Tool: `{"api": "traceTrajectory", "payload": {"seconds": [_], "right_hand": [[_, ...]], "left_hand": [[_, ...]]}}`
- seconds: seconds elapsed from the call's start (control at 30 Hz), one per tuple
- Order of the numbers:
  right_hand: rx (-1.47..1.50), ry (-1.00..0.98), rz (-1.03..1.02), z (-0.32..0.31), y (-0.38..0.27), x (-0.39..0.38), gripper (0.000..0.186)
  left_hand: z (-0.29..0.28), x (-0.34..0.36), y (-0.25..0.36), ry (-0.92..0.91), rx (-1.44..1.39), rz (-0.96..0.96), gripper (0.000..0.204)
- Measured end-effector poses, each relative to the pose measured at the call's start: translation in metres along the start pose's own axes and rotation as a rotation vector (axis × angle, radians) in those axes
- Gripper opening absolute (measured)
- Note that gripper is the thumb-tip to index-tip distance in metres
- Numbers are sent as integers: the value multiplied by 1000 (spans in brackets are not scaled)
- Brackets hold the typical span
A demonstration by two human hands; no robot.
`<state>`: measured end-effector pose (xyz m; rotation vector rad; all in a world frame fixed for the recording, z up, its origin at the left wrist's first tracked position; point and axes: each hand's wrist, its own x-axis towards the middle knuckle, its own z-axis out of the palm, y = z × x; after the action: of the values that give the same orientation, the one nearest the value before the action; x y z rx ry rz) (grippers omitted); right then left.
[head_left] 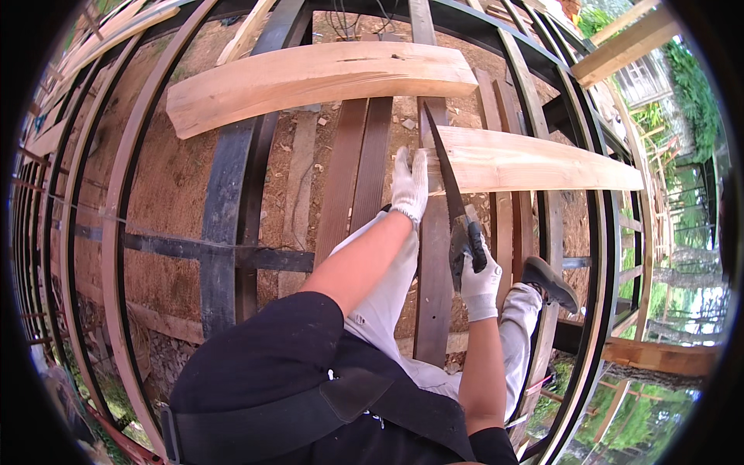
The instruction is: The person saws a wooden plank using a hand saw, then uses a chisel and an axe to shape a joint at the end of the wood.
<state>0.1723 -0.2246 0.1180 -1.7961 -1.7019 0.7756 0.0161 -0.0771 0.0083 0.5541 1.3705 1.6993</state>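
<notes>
In a white knit glove, my left hand (410, 184) is held against the left end of a pale wooden beam (535, 160), its fingers partly hidden around that end. My right hand (481, 284), also gloved, is wrapped round the dark handle of a handsaw (447, 167). The long dark blade points away from me and lies across the beam, just to the right of my left hand. Whether its teeth sit in a cut is too small to tell. Beyond, a second thick pale beam (318, 81) with a dark split rests across the frame.
Dark steel beams (223, 225) and brown planks (341, 174) run away from me, with gaps showing reddish soil (177, 174) below. My right shoe (550, 284) rests on the frame at the right. Timber posts (629, 46) and greenery lie beyond.
</notes>
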Motion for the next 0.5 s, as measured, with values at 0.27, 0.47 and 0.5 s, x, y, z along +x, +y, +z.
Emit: {"api": "traceTrajectory", "payload": {"seconds": [0.27, 0.47, 0.5], "right_hand": [[-138, -21, 62, -27, 11, -62, 52], [-105, 19, -34, -26, 15, -76, 51], [-138, -8, 86, -13, 7, -49, 49]], "left_hand": [[9, 26, -24, 68, 440, 152, 46], [12, 22, -26, -21, 51, 69, 36], [10, 29, -33, -3, 123, 127, 35]]}}
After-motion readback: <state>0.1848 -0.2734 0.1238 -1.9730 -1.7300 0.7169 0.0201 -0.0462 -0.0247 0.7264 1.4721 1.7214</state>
